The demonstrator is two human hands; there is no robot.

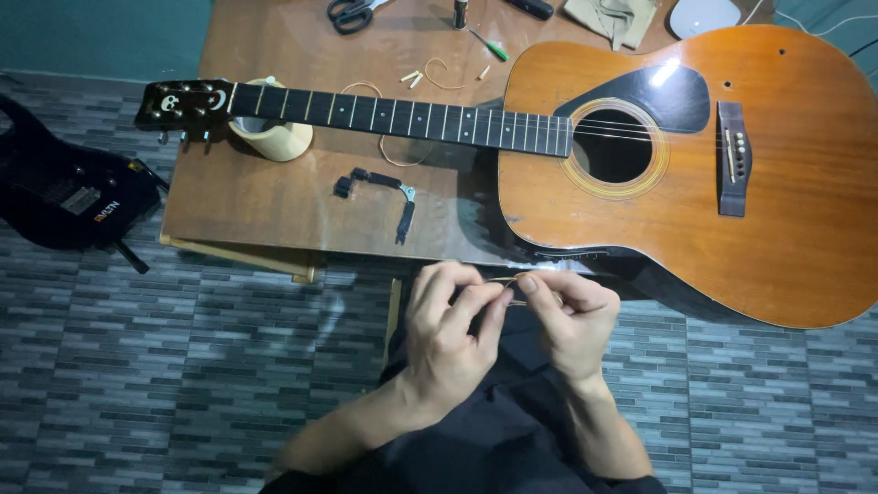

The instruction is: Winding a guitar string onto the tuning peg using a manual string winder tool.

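An orange-brown acoustic guitar (786, 183) lies flat on a wooden table (265, 197), its neck (393, 114) pointing left with the headstock (183, 102) resting on a roll of tape (274, 139). Below the table's near edge, my left hand (448, 334) and my right hand (572, 320) meet. Between their fingertips they pinch a thin coiled guitar string (508, 288). Both hands hover over my dark lap, just in front of the guitar's lower bout.
A black string winder (380, 190) lies on the table under the neck. Scissors (352, 13), a small green screwdriver (489, 43), bridge pins (412, 79) and loose string pieces lie at the back. A black electric guitar (64, 187) rests on the tiled floor at left.
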